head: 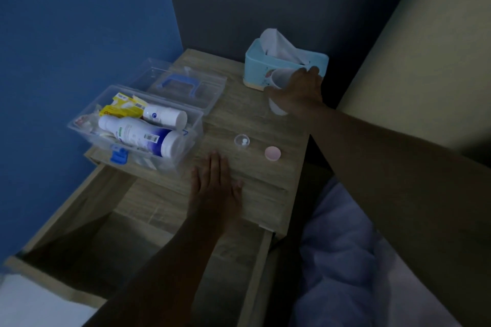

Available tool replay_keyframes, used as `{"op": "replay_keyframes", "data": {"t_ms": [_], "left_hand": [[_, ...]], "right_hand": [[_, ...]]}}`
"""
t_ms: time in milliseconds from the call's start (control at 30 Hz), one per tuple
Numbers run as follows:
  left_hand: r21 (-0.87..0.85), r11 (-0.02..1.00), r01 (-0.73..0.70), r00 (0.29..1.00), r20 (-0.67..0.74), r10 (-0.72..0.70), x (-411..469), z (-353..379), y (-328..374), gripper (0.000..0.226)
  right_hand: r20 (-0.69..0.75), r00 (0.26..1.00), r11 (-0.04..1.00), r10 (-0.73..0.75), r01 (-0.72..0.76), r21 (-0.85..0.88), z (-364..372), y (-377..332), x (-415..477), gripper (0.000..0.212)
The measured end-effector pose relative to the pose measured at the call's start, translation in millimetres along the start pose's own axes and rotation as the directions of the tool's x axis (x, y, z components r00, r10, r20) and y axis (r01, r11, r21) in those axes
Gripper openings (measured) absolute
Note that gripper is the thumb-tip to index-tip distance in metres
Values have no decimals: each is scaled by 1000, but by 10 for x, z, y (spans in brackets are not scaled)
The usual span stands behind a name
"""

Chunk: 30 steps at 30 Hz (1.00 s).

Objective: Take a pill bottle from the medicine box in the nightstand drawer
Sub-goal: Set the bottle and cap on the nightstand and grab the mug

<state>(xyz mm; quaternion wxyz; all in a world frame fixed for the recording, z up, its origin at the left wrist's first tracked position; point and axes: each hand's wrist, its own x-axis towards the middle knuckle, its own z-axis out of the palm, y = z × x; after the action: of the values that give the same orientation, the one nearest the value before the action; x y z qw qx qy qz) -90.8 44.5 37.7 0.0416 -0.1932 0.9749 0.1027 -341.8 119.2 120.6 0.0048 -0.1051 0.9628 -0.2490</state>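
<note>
— Nightstand point(252, 119) drawer point(138, 223) hangs open; medicine box point(186, 138) sits on top, bottles inside.
— Hands?
— Left hand point(215, 188) flat, fingers spread, holding nothing. Right hand point(300, 90) wraps a clear cup point(279, 79).
— Small things?
— Clear pill bottle point(242, 139), pink cap point(272, 153) just beside.

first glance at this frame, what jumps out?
The clear plastic medicine box, open on the wooden nightstand top's left side, crammed with white bottles. At the back right, the right hand grips a translucent cup in front of the light blue tissue box. The left hand lies flat at the front edge, above the open drawer.
</note>
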Motion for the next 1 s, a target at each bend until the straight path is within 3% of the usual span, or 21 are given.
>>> {"op": "replay_keyframes", "data": {"t_ms": [200, 567, 1000], "left_hand": [[16, 1000, 7, 1000, -15, -7, 5, 26, -3, 71], [-21, 1000, 7, 1000, -14, -8, 10, 31, -3, 70], [-36, 999, 9, 1000, -19, -10, 27, 66, -20, 71]], "right_hand": [[28, 1000, 999, -13, 12, 47, -95, -23, 53, 98], [116, 961, 966, -249, 238, 98, -241, -77, -420, 88], [159, 960, 973, -231, 227, 43, -200, -44, -604, 87]]}}
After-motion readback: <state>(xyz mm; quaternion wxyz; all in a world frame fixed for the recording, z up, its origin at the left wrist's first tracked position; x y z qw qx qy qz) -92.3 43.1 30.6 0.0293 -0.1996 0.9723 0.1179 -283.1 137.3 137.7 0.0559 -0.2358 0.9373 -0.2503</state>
